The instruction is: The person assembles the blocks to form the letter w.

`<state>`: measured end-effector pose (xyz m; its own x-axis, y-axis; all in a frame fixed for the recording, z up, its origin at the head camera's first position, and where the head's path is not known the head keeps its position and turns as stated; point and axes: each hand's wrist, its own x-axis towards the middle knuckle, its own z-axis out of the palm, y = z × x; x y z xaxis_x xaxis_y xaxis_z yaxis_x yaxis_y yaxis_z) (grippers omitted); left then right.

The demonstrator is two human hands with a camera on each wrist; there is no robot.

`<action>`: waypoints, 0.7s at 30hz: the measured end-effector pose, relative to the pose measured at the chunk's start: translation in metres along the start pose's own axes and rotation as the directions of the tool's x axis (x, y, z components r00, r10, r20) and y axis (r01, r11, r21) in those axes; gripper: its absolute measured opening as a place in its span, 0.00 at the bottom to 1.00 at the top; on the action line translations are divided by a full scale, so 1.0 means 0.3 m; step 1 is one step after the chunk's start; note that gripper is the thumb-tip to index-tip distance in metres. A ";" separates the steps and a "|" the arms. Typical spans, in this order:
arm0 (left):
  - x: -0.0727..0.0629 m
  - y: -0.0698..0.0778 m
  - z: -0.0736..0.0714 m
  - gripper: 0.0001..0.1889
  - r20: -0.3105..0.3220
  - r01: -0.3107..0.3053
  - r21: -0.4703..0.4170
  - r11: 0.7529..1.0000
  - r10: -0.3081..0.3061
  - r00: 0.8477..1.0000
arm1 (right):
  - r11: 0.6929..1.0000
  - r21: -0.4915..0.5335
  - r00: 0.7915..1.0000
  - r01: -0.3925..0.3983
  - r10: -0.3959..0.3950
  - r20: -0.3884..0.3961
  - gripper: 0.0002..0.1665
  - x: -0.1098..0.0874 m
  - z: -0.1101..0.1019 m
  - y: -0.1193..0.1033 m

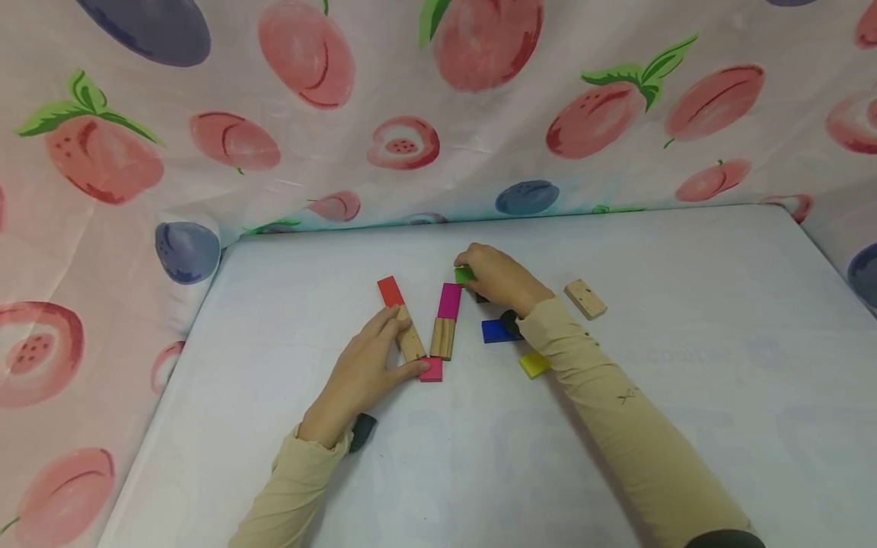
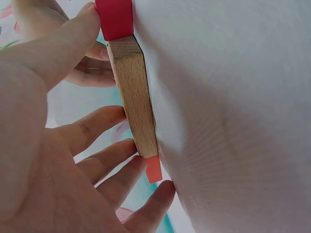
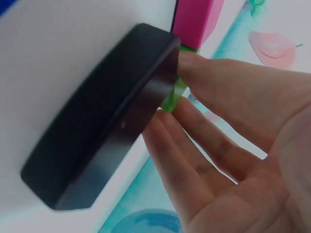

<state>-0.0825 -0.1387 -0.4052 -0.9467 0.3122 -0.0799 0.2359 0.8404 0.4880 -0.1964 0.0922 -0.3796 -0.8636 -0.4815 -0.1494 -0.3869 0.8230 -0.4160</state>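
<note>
My left hand (image 1: 363,358) lies along a V-shaped row of blocks. Its fingers touch the side of a plain wooden block (image 1: 412,342), while the thumb rests on the pink block (image 1: 432,371) at the V's near point. A red block (image 1: 390,291) extends the left arm of the V. On the right arm, a striped wooden block (image 1: 442,339) meets a magenta block (image 1: 449,301). Just past the magenta block, my right hand (image 1: 505,278) pinches a green block (image 1: 463,275) between thumb and fingers. A black block (image 3: 97,121) sits beside those fingers, mostly hidden in the head view.
Right of the V lie a blue block (image 1: 498,331), partly covered by the wrist, and a yellow block (image 1: 534,364) beside the sleeve. Farther right is a loose wooden block (image 1: 585,298). A fruit-patterned cloth (image 1: 404,76) hangs behind the white table (image 1: 685,457).
</note>
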 end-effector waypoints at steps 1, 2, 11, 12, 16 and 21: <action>0.000 0.000 0.000 0.38 0.000 0.000 0.001 1.000 0.000 1.000 | 1.000 -0.006 1.000 0.003 -0.003 -0.001 0.23 -0.001 -0.003 0.001; 0.000 0.001 0.000 0.38 0.000 0.001 0.001 1.000 -0.001 1.000 | 1.000 -0.012 1.000 0.007 -0.007 -0.001 0.23 -0.003 -0.005 0.003; -0.002 0.004 -0.002 0.39 -0.002 0.006 0.008 1.000 -0.006 1.000 | 1.000 -0.019 1.000 0.019 -0.019 -0.021 0.22 -0.033 -0.023 0.021; -0.002 0.004 -0.002 0.39 -0.001 0.007 0.007 1.000 -0.007 1.000 | 1.000 -0.017 1.000 0.012 -0.013 -0.021 0.22 -0.037 -0.025 0.022; -0.001 0.005 -0.002 0.39 0.000 0.007 0.006 1.000 -0.007 1.000 | 1.000 -0.017 1.000 -0.007 0.007 -0.023 0.23 -0.053 -0.032 0.026; -0.001 0.005 -0.001 0.38 -0.002 0.007 0.008 1.000 -0.007 1.000 | 1.000 -0.026 1.000 -0.015 0.015 -0.025 0.23 -0.066 -0.037 0.033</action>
<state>-0.0819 -0.1375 -0.4041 -0.9488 0.3051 -0.0814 0.2308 0.8461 0.4804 -0.1867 0.1131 -0.3708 -0.8769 -0.4619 -0.1333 -0.3820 0.8377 -0.3902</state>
